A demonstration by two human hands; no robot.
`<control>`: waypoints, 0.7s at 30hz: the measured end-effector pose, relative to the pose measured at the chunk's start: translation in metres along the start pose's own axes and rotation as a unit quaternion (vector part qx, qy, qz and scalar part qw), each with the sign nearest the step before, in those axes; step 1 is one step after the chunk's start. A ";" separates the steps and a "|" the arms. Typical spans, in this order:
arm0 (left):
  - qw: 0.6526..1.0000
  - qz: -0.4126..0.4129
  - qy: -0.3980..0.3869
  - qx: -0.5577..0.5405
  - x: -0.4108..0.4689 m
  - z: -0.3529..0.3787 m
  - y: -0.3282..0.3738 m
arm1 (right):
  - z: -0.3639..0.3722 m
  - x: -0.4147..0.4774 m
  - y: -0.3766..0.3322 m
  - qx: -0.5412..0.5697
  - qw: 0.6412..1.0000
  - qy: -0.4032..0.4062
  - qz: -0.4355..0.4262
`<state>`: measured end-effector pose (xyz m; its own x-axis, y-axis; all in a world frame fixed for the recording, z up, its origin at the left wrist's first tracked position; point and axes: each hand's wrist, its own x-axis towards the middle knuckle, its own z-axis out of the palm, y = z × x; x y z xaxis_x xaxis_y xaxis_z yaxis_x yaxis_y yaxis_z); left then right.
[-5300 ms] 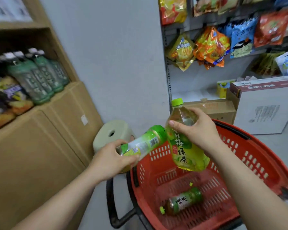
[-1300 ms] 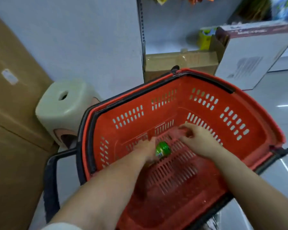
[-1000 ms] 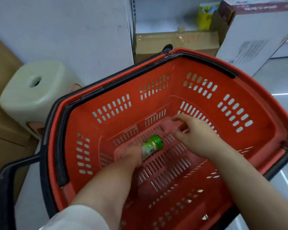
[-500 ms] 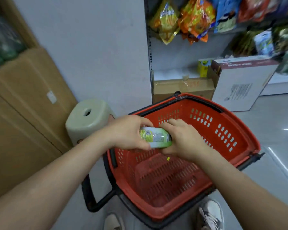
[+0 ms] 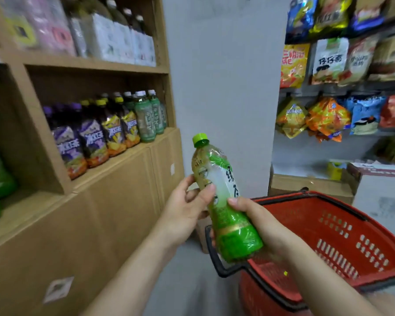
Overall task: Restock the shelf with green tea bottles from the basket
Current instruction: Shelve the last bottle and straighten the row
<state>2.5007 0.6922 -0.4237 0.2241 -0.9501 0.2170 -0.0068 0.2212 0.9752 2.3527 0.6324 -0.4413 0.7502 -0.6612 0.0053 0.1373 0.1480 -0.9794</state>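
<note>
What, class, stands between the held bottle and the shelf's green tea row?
Nothing visible: both hands, left hand and right hand, hold the bottle, with only open air between it and the green tea row.

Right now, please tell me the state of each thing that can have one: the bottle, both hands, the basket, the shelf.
Green tea bottle with the green cap: capped, nearly upright, held in the air by both hands.
Left hand: closed on the bottle's middle.
Right hand: closed on the bottle's lower part.
Red plastic basket: open; no bottle visible inside.
Brown wooden shelf: a row of bottles standing upright.
</note>
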 end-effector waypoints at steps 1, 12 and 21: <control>1.000 0.005 0.022 -0.001 -0.006 -0.010 0.005 | 0.014 0.004 -0.001 -0.021 1.000 -0.010 -0.003; 0.976 -0.015 0.168 0.140 -0.072 -0.106 0.036 | 0.124 0.049 0.012 -0.166 0.977 -0.129 -0.040; 0.883 0.048 0.434 0.174 -0.140 -0.160 0.065 | 0.204 0.089 0.016 -0.146 0.922 -0.358 -0.025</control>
<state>2.6248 0.8745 -0.3978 0.8671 -0.3717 0.3315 -0.3311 0.0671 0.9412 2.5540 0.7262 -0.4149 0.9966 0.0076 0.0821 0.0823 -0.1424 -0.9864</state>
